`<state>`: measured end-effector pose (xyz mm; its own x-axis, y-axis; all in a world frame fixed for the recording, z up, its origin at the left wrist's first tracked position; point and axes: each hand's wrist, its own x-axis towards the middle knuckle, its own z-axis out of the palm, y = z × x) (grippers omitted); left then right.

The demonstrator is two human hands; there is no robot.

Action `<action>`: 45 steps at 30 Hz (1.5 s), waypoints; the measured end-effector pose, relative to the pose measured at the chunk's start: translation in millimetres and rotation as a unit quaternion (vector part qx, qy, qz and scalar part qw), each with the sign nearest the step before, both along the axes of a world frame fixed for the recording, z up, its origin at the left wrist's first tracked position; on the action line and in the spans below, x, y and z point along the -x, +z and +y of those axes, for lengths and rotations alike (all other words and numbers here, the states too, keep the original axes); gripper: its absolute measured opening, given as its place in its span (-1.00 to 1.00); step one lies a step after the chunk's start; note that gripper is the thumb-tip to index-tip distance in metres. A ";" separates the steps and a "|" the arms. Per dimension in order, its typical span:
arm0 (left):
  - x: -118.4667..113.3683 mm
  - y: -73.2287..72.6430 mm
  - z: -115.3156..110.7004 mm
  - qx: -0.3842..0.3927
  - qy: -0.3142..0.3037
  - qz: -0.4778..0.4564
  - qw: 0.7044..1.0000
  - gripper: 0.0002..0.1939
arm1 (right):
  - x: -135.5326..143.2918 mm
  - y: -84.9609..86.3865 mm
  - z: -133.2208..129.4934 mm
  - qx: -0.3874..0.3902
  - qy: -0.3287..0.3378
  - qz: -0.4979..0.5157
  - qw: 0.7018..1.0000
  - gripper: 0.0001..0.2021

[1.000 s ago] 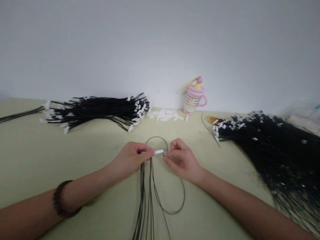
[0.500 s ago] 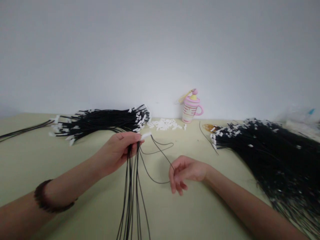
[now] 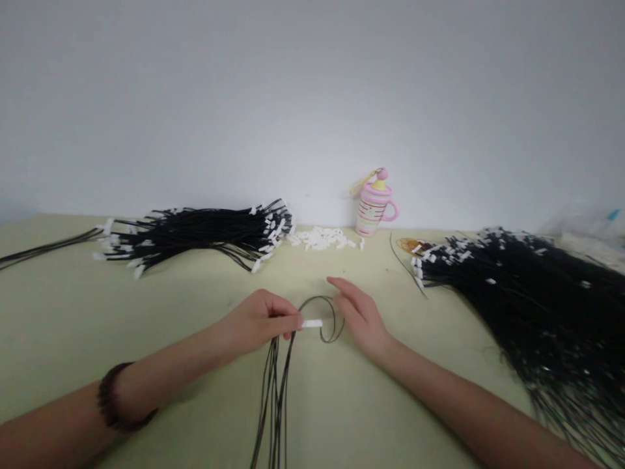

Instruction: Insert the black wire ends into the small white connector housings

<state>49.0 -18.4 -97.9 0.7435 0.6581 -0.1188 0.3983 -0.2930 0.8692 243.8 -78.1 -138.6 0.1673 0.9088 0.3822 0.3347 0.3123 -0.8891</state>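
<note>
My left hand [image 3: 266, 322] is closed in a pinch on one end of a small white plastic piece [image 3: 312, 323] and on thin black cords [image 3: 280, 397]. The cords hang below the fingers towards the near edge of the picture. From the right end of the white piece a thin black cord loop [image 3: 334, 318] curls up and back. Beside that loop is my right hand [image 3: 364, 319], its fingers stretched out to the left and grasping nothing I can see. Whether its fingertips touch the loop is hard to tell.
A bundle of black cords with white ends [image 3: 209, 231] lies at the back left, near a pile of white plastic pieces [image 3: 322, 238]. A pink-and-white cup [image 3: 371, 212] stands against the wall [image 3: 312, 98]. A large heap of black cords [image 3: 527, 306] covers the right side.
My left hand has moved right and down with the white piece and cords. My right hand has risen, and its fingers have straightened. The cord loop is smaller and rounder.
</note>
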 end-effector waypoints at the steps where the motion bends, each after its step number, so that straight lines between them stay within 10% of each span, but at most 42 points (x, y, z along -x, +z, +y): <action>1: -1.0 -5.2 1.9 -0.009 0.025 -0.003 1.000 -0.68 | 2.1 -0.1 -3.7 -0.050 -0.026 -0.085 0.995 -0.64; 4: -2.8 -16.4 5.8 -0.034 0.095 -0.015 0.995 -0.66 | 11.7 1.2 -16.2 -0.145 -0.025 -0.240 0.960 -0.72; 8: -4.7 -22.3 6.3 -0.041 0.123 -0.040 0.991 -0.66 | 30.6 3.6 -25.8 -0.041 0.081 -0.288 0.953 -0.80; 16: -7.5 -22.9 4.3 -0.006 0.124 -0.077 0.989 -0.66 | 40.8 1.5 -20.6 0.106 0.142 -0.234 0.956 -0.72; 38: -9.8 -21.6 -0.4 0.017 0.118 -0.090 0.989 -0.70 | 44.4 0.1 -10.2 0.179 0.183 0.167 0.952 -0.81; 45: -10.7 -18.2 -2.7 0.002 0.130 -0.077 0.989 -0.69 | 42.5 3.5 -12.7 0.167 0.175 0.134 0.961 -0.82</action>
